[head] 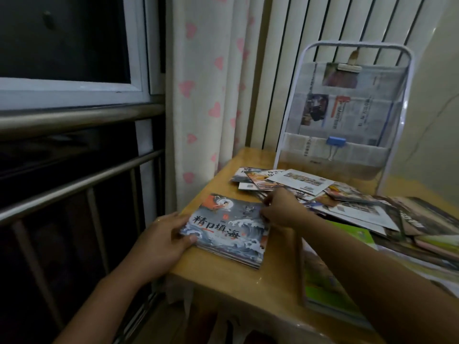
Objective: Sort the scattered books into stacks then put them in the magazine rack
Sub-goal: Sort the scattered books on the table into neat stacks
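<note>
So on the far left there's a dark window with metal rails [82,170], then a white curtain with pink hearts [206,95]. The left hand [161,242] lies on the near-left edge of a small stack of thin picture books with a grey-blue wave cover [228,232], fingers mostly straight, thumb pressed on the cover, so that grip is more a flat brace than a clamp. The right hand [280,209] is at the stack's far-right corner, fingertips pinching what looks like the top cover's edge, though I can't tell for sure.

The stack sits on the near-left part of the yellow wooden desk [236,289]. Behind it lies the loose pile of scattered books [310,192], and behind that the white wire-frame magazine rack with mesh pockets [347,115], which holds newspapers and a blue binder clip [335,141].

To do this well I'd square the edges between both hands before adding more.

Hard to see: the right forearm covers a green book [330,294], and the books at the right edge are cut off and blurry.
</note>
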